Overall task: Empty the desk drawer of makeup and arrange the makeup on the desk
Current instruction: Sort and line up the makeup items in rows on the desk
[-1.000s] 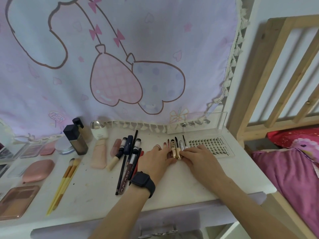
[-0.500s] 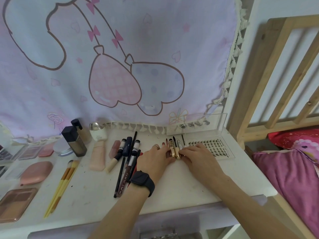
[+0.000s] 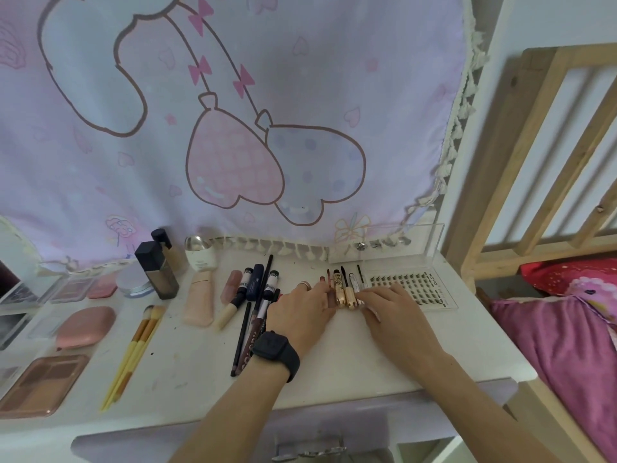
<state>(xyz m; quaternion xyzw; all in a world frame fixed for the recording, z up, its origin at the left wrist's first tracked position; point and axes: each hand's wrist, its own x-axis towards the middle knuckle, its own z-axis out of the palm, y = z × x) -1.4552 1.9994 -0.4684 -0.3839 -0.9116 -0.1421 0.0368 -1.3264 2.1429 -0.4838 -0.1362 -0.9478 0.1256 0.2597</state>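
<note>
Two gold mascara tubes (image 3: 344, 290) and several thin wands lie side by side on the white desk (image 3: 384, 359), right of centre. My left hand (image 3: 302, 310), with a ring and a black watch, lies flat on the desk, its fingertips touching the tubes from the left. My right hand (image 3: 392, 309) rests flat on the other side, its fingertips touching the tubes and wands from the right. A lash tray (image 3: 414, 285) lies just right of them. The drawer (image 3: 307, 442) shows at the bottom edge, its inside hidden.
Pencils and dark tubes (image 3: 253, 295) lie left of my left hand, then a peach tube (image 3: 199, 300), yellow brushes (image 3: 133, 349), bottles (image 3: 155, 269), a pink compact (image 3: 85, 327) and palettes (image 3: 43, 382). A clear box (image 3: 430, 242) stands at the back right. A wooden bed frame (image 3: 521, 162) borders the desk's right side.
Both hands stay at the mascara group, shifting it slightly toward the back of the desk. The camera has tilted a little.
</note>
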